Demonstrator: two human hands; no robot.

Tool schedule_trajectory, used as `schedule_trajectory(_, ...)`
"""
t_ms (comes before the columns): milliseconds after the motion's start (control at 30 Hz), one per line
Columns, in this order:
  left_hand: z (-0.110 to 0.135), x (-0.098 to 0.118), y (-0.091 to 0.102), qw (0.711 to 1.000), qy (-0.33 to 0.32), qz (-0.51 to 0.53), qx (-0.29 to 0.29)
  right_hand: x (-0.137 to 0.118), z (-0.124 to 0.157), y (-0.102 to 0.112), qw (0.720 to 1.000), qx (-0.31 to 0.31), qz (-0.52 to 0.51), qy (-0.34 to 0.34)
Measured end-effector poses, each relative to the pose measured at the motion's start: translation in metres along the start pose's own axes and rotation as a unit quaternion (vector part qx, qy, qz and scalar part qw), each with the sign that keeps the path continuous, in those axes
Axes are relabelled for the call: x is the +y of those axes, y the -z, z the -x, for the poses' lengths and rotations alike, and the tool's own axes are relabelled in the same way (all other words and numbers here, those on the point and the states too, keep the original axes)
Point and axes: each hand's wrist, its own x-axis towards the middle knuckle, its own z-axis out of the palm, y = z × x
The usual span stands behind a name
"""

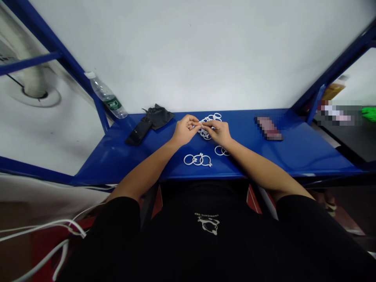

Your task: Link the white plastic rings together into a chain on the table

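My left hand (185,130) and my right hand (216,132) are close together above the blue metal table (258,156), their fingertips meeting. Beneath and beyond them lies a tangled pile of white plastic rings (210,120), partly hidden by my right hand. Whatever lies between my fingertips is hidden. Nearer me, a linked group of white rings (197,159) rests below my left wrist. A smaller pair of rings (221,150) lies just below my right hand.
A black phone (138,132) and a crumpled black cloth (158,116) lie left of my hands. A plastic water bottle (107,96) leans at the table's back left corner. A blurred flat object (268,128) lies on the right. A white wall stands behind the table.
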Motion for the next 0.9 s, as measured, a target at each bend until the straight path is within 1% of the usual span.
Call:
schedule_trajectory(100, -0.001, -0.001, -0.002, 0.998, 0.025, 0.056, 0.002, -0.001, 0.000, 0.000, 1.000, 0.021, -0.011, 0.021)
schedule_trajectory(167, -0.001, -0.001, -0.003, 0.997, 0.029, 0.070, 0.002, -0.001, -0.001, 0.000, 0.999, 0.031, -0.017, 0.026)
schedule_trajectory(233, -0.001, -0.002, -0.003, 0.997, 0.028, 0.072, 0.003, -0.002, -0.001, 0.000, 0.999, 0.035, -0.020, 0.018)
schedule_trajectory(333, -0.001, -0.003, -0.003, 0.998, 0.029, 0.062, -0.003, -0.003, -0.003, -0.001, 0.999, 0.035, -0.030, 0.000)
schedule_trajectory(433, -0.001, 0.002, -0.001, 0.999, 0.024, 0.036, -0.020, -0.001, -0.008, 0.002, 0.999, 0.032, -0.031, -0.006)
schedule_trajectory(533, -0.001, 0.011, 0.007, 0.998, -0.024, -0.034, -0.051, 0.005, -0.014, 0.011, 1.000, 0.021, 0.005, -0.010)
schedule_trajectory(600, -0.001, 0.016, 0.017, 0.990, -0.054, -0.081, -0.098, 0.010, -0.017, 0.018, 0.999, 0.002, 0.041, -0.014)
schedule_trajectory(633, -0.001, 0.018, 0.022, 0.985, -0.051, -0.098, -0.133, 0.013, -0.018, 0.021, 0.998, -0.013, 0.058, -0.018)
schedule_trajectory(700, -0.001, 0.023, 0.030, 0.970, -0.024, -0.107, -0.215, 0.019, -0.020, 0.027, 0.995, -0.043, 0.089, -0.031)
schedule_trajectory(767, 0.001, 0.029, 0.034, 0.954, -0.013, -0.101, -0.283, 0.022, -0.021, 0.030, 0.991, -0.064, 0.108, -0.049)
schedule_trajectory(833, 0.006, 0.039, 0.028, 0.942, -0.038, -0.091, -0.322, 0.023, -0.022, 0.032, 0.989, -0.068, 0.116, -0.061)
schedule_trajectory(900, 0.015, 0.052, 0.014, 0.927, -0.088, -0.102, -0.351, 0.021, -0.024, 0.033, 0.989, -0.062, 0.115, -0.065)
